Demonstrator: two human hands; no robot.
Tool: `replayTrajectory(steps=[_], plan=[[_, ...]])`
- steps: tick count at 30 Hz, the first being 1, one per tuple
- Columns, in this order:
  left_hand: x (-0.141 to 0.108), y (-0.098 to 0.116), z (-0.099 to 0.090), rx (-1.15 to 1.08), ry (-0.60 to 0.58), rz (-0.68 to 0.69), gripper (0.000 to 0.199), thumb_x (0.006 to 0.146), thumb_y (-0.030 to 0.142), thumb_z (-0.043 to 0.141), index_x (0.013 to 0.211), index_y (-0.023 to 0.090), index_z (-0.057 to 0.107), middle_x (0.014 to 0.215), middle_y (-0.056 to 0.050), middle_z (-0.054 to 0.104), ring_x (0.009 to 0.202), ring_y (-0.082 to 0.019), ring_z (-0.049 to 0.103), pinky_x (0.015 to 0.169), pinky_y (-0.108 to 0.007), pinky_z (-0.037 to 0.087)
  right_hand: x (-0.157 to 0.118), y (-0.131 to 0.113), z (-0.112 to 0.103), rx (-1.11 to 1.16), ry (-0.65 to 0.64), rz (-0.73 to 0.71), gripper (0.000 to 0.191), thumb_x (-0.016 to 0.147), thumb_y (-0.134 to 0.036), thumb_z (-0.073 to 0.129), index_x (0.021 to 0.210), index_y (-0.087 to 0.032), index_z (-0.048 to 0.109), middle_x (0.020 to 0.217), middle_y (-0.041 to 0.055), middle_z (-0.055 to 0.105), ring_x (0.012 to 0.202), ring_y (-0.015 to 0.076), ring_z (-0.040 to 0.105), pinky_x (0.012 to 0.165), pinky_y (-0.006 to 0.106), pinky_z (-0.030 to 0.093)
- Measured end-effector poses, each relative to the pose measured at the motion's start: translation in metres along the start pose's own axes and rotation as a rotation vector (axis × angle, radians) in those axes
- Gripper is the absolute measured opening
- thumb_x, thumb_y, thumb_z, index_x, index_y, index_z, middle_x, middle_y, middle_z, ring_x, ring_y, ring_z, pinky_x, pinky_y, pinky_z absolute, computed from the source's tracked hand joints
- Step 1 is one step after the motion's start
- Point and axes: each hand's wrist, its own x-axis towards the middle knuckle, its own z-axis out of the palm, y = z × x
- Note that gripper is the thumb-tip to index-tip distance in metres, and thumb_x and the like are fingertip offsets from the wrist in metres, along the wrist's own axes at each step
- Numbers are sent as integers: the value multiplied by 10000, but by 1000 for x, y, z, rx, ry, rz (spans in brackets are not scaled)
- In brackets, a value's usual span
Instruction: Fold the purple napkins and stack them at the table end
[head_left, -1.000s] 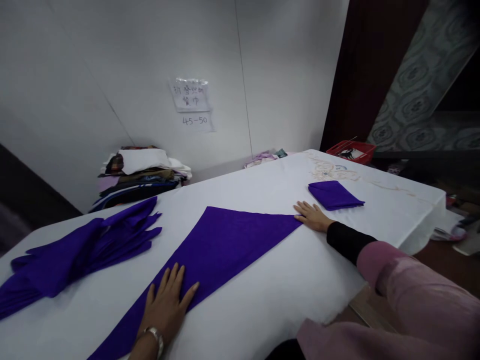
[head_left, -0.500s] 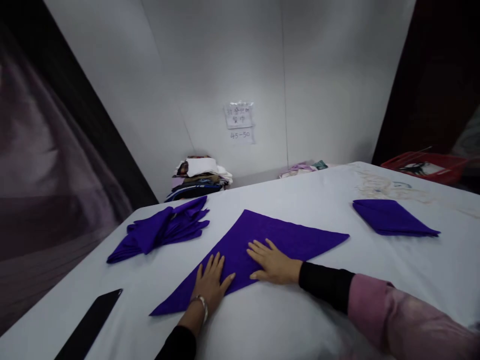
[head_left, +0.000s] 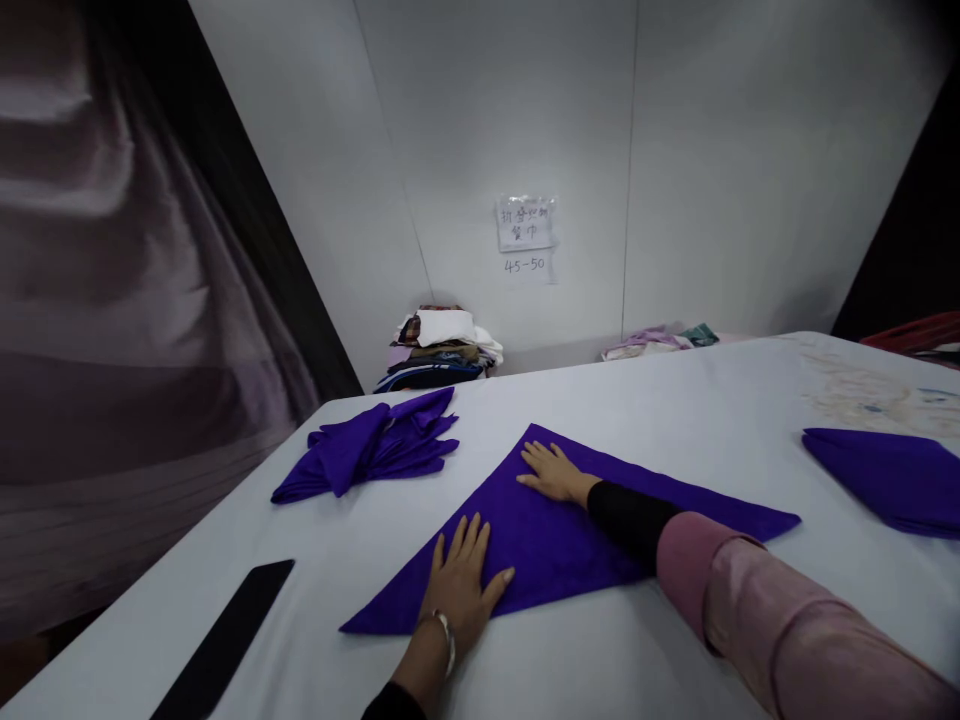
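Note:
A purple cloth (head_left: 540,540) lies flat in a triangle on the white table, its top corner pointing away from me. My left hand (head_left: 459,585), with a silver bracelet at the wrist, rests palm down on the cloth's lower left part, fingers spread. Farther up, my right hand (head_left: 553,472) lies flat on the cloth near its top corner, fingers apart. A rumpled pile of purple cloths (head_left: 367,445) sits at the back left. At the right edge of the view is a folded purple cloth (head_left: 892,478).
A black flat strip (head_left: 225,640) lies on the white table (head_left: 315,540) at the front left. Stacked clothes (head_left: 439,350) and a smaller heap of cloth (head_left: 649,342) are by the wall, below a paper sign (head_left: 526,225). Something red (head_left: 919,333) shows at far right.
My right hand has slid up the cloth toward its top corner. My left hand stays on the lower left part. The view has turned right to left, shifting the table's things rightward.

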Motion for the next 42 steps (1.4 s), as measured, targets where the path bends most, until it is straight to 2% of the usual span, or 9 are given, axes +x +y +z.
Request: replayTrajectory(steps=[9,16,20,23,26,30,33,36,42], plan=[[-3,-5,7,-48,-32,-6,696,803,634,391,1419,374,200,1462,0,267,1349,-297,223,1076,-604,266,38,46,7,-22,75,45,784,832,-691,139,1333,-180,458,1415,125,371,1311,295,292,1046,443,246],[-1,-1,-1,-63,-100,-80,682,786,629,413,1398,353,294,1472,41,248,1359,-284,193,1125,-522,223,37,42,9,1,64,50,818,828,-643,20,1364,-169,416,1444,150,294,1325,318,234,1032,514,209],[0,6,-11,-26,-182,-91,719,800,641,344,1409,261,305,1478,6,226,1370,-279,144,1136,-517,176,36,40,-5,73,-9,58,817,840,-654,84,1383,-118,376,1437,188,289,1330,326,219,1036,512,194],[0,9,-15,-6,-183,-102,717,817,624,320,1409,220,311,1480,-6,222,1371,-287,146,1136,-508,159,28,28,-17,86,-9,87,781,868,-636,142,1390,-99,362,1439,203,276,1329,357,210,1033,545,210],[0,10,-14,6,-173,-98,711,818,623,333,1406,224,320,1479,5,225,1373,-284,156,1134,-500,162,-2,-3,-19,88,-32,31,714,875,-628,234,1404,-162,348,1465,113,264,1340,344,200,1067,554,177],[3,9,-12,56,-173,-90,682,837,591,332,1413,228,300,1484,-1,218,1382,-240,152,1129,-506,154,-71,-52,-10,156,-111,-163,649,857,-633,348,1426,-336,256,1481,-43,210,1360,242,199,1134,430,93],[5,10,-13,79,-176,-89,694,840,583,312,1412,191,301,1491,-29,217,1386,-241,145,1125,-508,146,-113,-58,-11,185,-164,-163,647,865,-616,353,1434,-338,220,1486,-55,172,1366,240,176,1141,404,14],[7,11,-14,110,-196,-85,727,837,596,262,1419,160,269,1504,-38,193,1392,-244,115,1116,-519,134,-142,-26,-25,102,-154,53,661,860,-625,349,1430,-299,265,1491,-29,168,1370,261,153,1135,404,10],[12,11,-15,205,-234,-87,735,829,581,229,1434,164,213,1517,-29,138,1398,-226,71,1112,-490,119,-217,77,-70,-73,-82,506,652,907,-557,293,1435,-176,270,1504,99,171,1377,269,116,1097,501,81]])
